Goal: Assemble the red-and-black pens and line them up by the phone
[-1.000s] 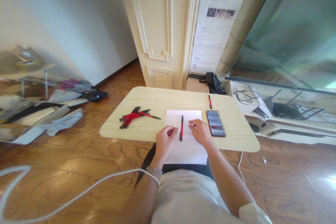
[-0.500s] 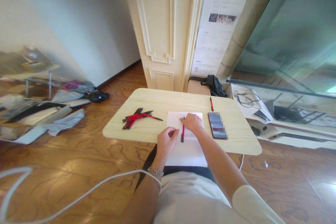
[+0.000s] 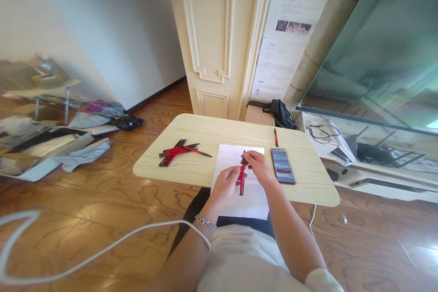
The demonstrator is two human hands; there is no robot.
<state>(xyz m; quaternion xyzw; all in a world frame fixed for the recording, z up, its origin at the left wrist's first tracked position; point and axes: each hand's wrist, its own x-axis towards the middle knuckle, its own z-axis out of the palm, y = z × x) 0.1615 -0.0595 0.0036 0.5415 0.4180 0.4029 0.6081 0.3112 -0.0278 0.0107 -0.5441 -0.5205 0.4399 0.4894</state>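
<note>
Two bare hands meet over the sheet of paper point(image 3: 243, 205), both on one red-and-black pen point(image 3: 242, 185). The person's right hand point(image 3: 257, 166) pinches the pen's black far end, thumb and fingers drawn together with little gap. The left hand point(image 3: 224, 183) has its thumb and fingers closed about the pen's middle, some fingertips showing past its far side. The pen's near end points back toward the person, over the paper. To the left of the paper, a crossed pile of similar pens point(image 3: 178, 151) lies on the pale table point(image 3: 315, 169). Right of the paper lies a phone point(image 3: 280, 164), its screen partly pixelated; beyond the paper's far right corner rests a single pen point(image 3: 276, 138).
</note>
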